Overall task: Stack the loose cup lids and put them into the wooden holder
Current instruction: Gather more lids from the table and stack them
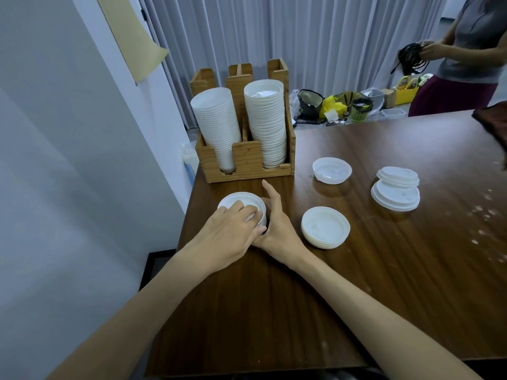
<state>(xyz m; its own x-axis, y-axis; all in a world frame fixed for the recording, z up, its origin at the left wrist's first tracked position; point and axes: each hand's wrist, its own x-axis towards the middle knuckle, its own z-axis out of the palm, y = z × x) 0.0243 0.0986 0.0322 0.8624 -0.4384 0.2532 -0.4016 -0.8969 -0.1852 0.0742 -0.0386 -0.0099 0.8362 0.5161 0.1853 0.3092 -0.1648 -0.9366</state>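
Several loose lids form a short lid stack (241, 200) standing on the table (356, 283) just in front of the wooden holder (247, 160), opposite its left front compartment. The left hand (233, 231) lies over this stack from above and grips it, with the fingers curved across the top lid and the thumb at the near rim. The right hand (277, 223) touches the side of the stack away from the holder's left edge, forefinger raised straight. Its thumb is hidden under the left hand, so a firm grip cannot be confirmed.

The step in hand appears to be squaring and seating the stack. Recommended practice:

1. Press down evenly until the rims nest.
2. Align the edges between both hands.
3. Keep the stack level when lifting.

The holder's right compartment contains stored lids (266, 124) that rise above its walls, so additions should probably be lowered on gently from above. The left compartment holds cups (216, 127).

Right of the holder's front lie a single lid (332, 170), nearest it, a second lid pile (325, 227) and, well apart, a far lid pile (396, 192).
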